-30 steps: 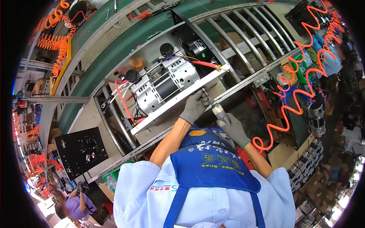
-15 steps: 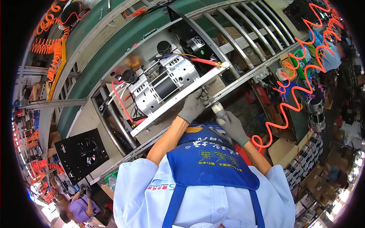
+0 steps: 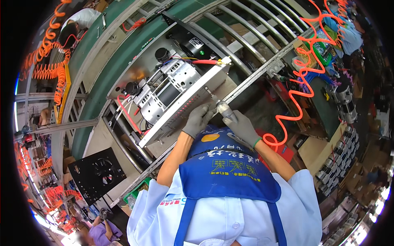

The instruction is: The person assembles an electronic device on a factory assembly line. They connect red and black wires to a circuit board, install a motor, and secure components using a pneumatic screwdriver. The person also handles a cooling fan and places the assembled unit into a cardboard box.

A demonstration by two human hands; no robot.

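My gloved right hand (image 3: 243,128) grips a power screwdriver (image 3: 224,110). Its bit points up and left toward the side panel of a white metal chassis (image 3: 180,105). Whether the bit touches the panel I cannot tell. Just left of the tool, my gloved left hand (image 3: 198,120) has its fingers pinched together; what they hold, if anything, is too small to make out. Inside the chassis sits a silver twin-head compressor (image 3: 169,91) with black round caps, red hoses and a black fan (image 3: 198,46) at its far end.
The chassis stands on a conveyor line with steel rollers (image 3: 242,42). A black panel with a fan (image 3: 97,170) lies at the left. An orange coiled air hose (image 3: 301,98) hangs at the right, near bins of small parts (image 3: 322,53). Other people (image 3: 78,24) are at far left.
My left hand has drawn back from the chassis edge toward my body. The screwdriver's bit now shows beside the panel. The whole view has shifted slightly.
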